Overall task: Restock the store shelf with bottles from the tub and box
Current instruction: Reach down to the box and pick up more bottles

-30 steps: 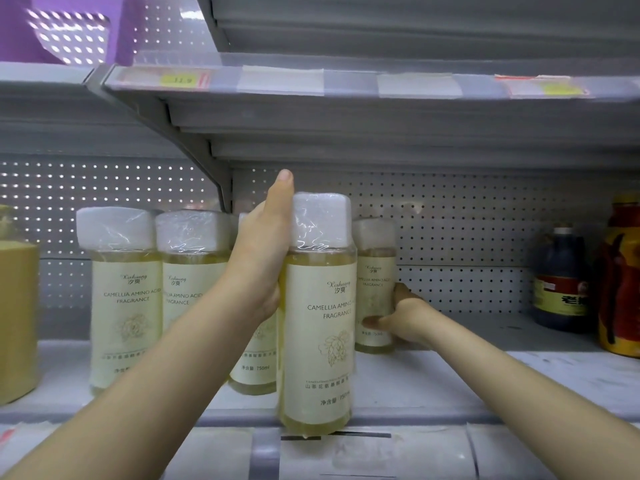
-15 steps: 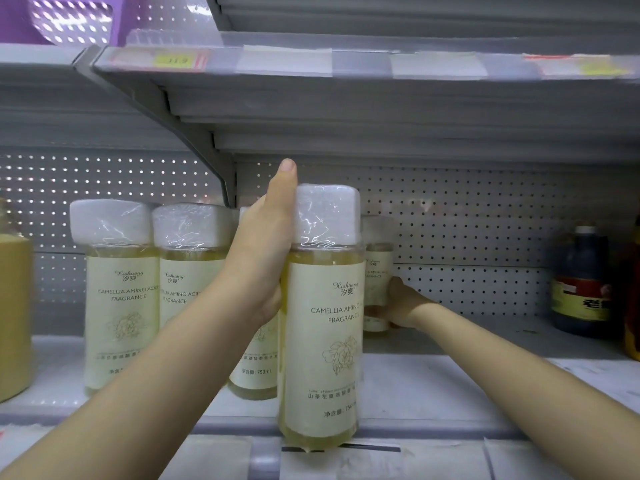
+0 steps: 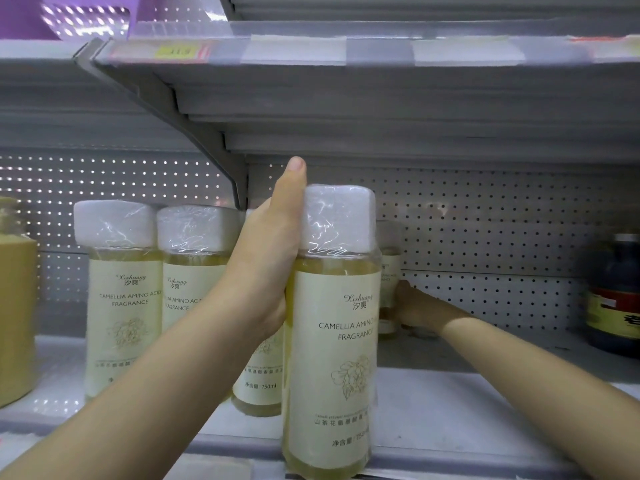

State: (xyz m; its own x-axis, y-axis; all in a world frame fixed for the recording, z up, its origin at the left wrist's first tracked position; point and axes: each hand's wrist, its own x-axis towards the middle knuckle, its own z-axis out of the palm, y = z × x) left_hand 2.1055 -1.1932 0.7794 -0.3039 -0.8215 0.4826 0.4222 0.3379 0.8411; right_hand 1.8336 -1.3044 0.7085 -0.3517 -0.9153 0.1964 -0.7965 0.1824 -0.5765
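Standing by the grey metal store shelf, I see the person's left hand gripping a tall clear plastic bottle of pale yellow liquid with a film-wrapped white cap and cream label. The thumb lies straight up beside the cap and the palm presses the bottle's left side. The bottle is upright, its base at the shelf's front edge. The right hand reaches deep toward the back edge and holds the lower body of a matching rear bottle; its fingers are mostly hidden behind the front one. Three more matching bottles stand upright left of the left hand: the leftmost, a second just beside it, and a third partly behind the wrist. A dark bottle with a red-and-yellow label stands near the shelf's right end, well apart from the others.
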